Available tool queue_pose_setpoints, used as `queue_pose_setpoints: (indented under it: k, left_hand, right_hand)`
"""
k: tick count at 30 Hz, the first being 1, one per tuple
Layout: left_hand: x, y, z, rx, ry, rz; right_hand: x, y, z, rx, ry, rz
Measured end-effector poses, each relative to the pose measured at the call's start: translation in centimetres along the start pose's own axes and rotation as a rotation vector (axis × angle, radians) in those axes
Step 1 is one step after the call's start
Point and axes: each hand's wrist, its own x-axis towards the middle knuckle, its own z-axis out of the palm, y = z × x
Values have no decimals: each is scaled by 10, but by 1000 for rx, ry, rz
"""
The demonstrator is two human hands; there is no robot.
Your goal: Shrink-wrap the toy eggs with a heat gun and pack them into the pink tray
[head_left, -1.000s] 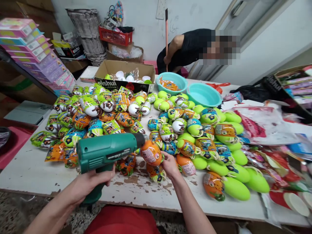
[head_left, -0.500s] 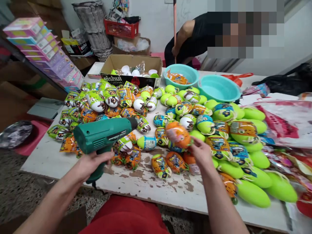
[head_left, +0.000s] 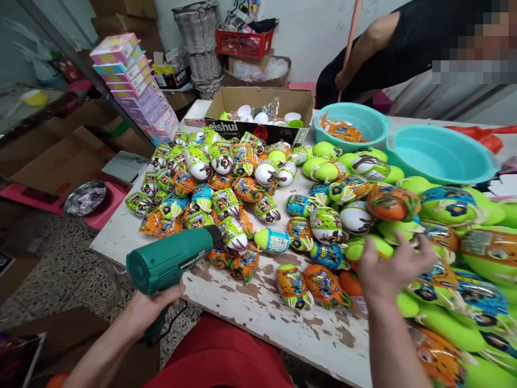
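My left hand (head_left: 151, 310) grips the handle of a green heat gun (head_left: 172, 258), its nozzle pointing right toward a pile of wrapped toy eggs (head_left: 210, 188). My right hand (head_left: 393, 267) hovers with fingers spread over green and orange eggs on the right, holding nothing. An orange wrapped egg (head_left: 390, 202) lies on the pile just beyond its fingertips. More orange eggs (head_left: 311, 283) rest near the table's front edge.
A worn white table (head_left: 250, 302) carries the eggs. A cardboard box (head_left: 260, 113) of white egg halves and two teal basins (head_left: 440, 153) stand at the back. A person in black bends behind the table. Stacked pink boxes (head_left: 133, 81) sit on the left.
My right hand let go of the orange egg onto the right pile and opened. The view swung left; the heat gun dropped lower.
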Motion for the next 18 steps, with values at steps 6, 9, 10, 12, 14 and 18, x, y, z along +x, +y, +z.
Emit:
queue_pose_setpoints:
  k: [6,9,10,12,14,18]
  left_hand:
    - [1,-7,-9,-18,-77,-55]
    - [6,0,-4,-94,-64,-24]
    - [9,1,-3,-110,-37,-7]
    - [13,-2,-3,-123,12,7]
    - [14,-8,-6,-122,19,0]
    - [1,-13,-11,-112,-44,16]
  right_hand:
    - [-87,-158,-5,532,-664,-409]
    - [-111,-199,13,510,-876,-506]
    - [-114,-205,20,478,-909,-508]
    - [-113,-209,31,445,-934,-455]
    - [-106,-203,37,494,-931,-308]
    - [-91,-181,34,745,-943,288]
